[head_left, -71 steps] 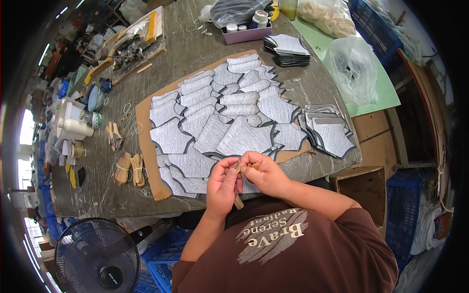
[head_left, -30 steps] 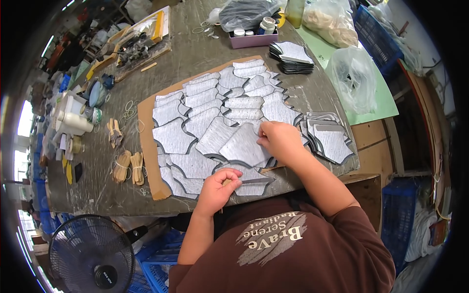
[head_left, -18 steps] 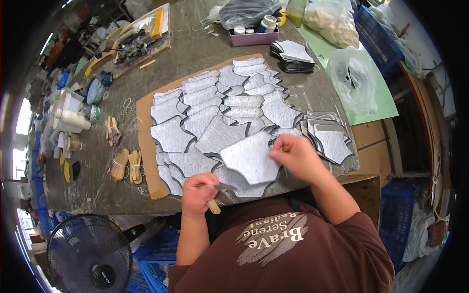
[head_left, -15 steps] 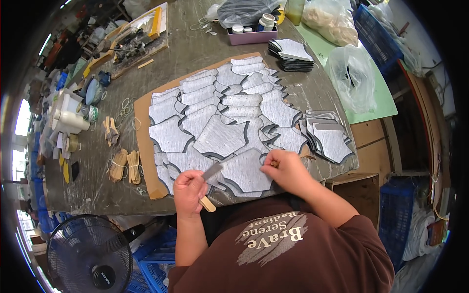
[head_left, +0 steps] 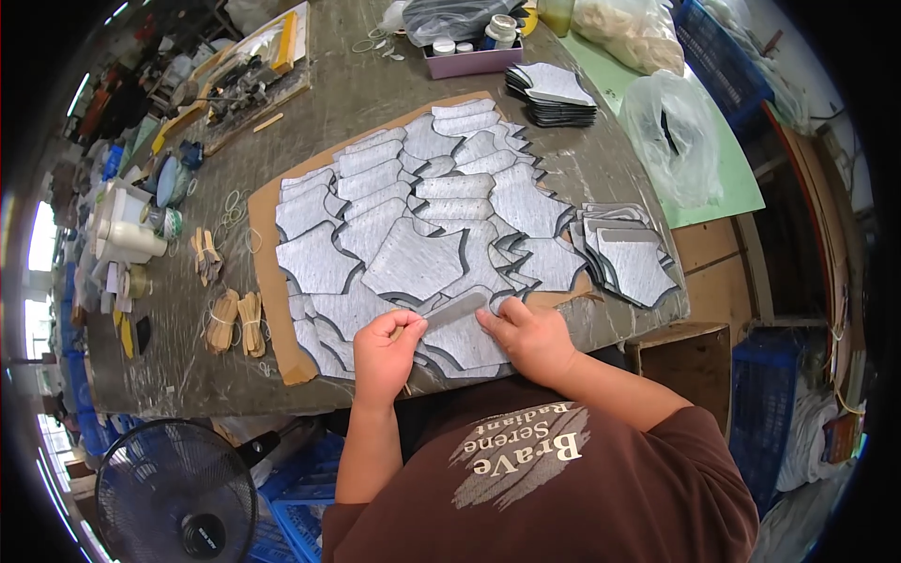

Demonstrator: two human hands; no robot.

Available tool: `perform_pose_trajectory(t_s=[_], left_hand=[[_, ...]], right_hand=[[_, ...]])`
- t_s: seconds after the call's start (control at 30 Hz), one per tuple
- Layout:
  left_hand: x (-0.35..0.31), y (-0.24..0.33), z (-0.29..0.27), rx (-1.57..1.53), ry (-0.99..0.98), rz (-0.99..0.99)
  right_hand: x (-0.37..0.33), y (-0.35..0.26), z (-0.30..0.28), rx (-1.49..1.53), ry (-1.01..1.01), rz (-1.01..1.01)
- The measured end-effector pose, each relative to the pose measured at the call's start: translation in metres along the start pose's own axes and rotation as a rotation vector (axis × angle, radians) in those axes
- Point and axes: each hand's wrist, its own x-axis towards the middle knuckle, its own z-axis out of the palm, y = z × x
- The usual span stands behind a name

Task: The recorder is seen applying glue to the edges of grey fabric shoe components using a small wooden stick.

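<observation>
Grey flat pieces are lying overlapped on a brown cardboard sheet just beyond both hands. The left hand is gripping a brush in a closed fist; its long axis is running from the fist up and to the right, with the flat grey head pointing toward the right hand. The right hand is lying flat, fingers spread narrowly, pressing on the nearest piece close by the brush head, and holding nothing. That piece is lying at the near edge of the cardboard, between the two hands.

Right of the right hand a fanned stack of the same pieces is sitting on the table. Far beyond it another neat stack is resting beside a shallow lilac box of small round jars. A clear plastic bag is slumping on a green mat beyond and right of the right hand. Left of the left hand, tan bundles tied with bands are lying just off the cardboard, with white bottles farther left. A black fan is standing below the left forearm
</observation>
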Motion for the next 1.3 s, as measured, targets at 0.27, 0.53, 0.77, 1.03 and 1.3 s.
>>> perform_pose_trajectory(t_s=[0.27,0.53,0.77,1.03,1.3], left_hand=[[0.002,0.0,0.004,0.004,0.002,0.003],[0.003,-0.001,0.003,0.052,0.012,-0.004],[0.001,0.0,0.01,0.366,0.092,0.18],[-0.01,0.006,0.009,0.125,0.082,0.306],[-0.008,-0.003,0.011,-0.351,-0.024,0.025]], right_hand=[[0.002,-0.001,-0.004,0.009,-0.009,-0.01],[0.003,0.001,-0.001,-0.044,0.037,-0.097],[0.003,-0.001,-0.002,-0.048,-0.002,-0.072],[0.01,0.006,-0.005,0.624,0.155,0.324],[0.001,0.002,-0.003,1.26,0.238,0.56]])
